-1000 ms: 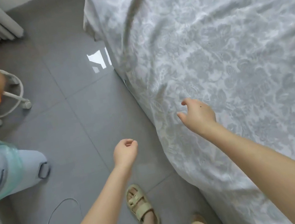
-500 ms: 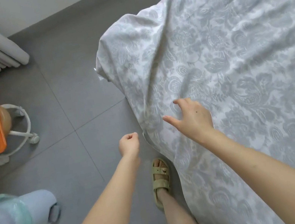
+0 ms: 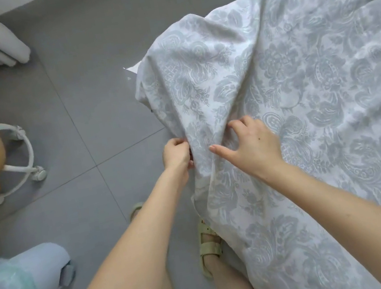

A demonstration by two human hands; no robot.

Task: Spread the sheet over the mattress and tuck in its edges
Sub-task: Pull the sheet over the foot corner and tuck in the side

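Grey floor tiles (image 3: 74,129) lie under my feet, and the sheet (image 3: 303,99) drapes down the bed's side just beside my sandal (image 3: 209,245). My left hand (image 3: 176,155) has its fingers curled round the hanging edge, pinching it. Just to its right, my right hand (image 3: 253,148) lies on top of the bed with fingers bent into a raised fold and the thumb stretched out. The mattress is hidden under the cloth. Past both hands the corner bunches in loose creases and hangs untucked. I judge the cloth light, soft and limp: it should follow a pull but wrinkle and slip back easily. The best hold looks to be the hem itself, near the corner beyond my left hand, drawn taut before tucking. Farther off, beyond my right hand, the sheet lies flatter across the bed.
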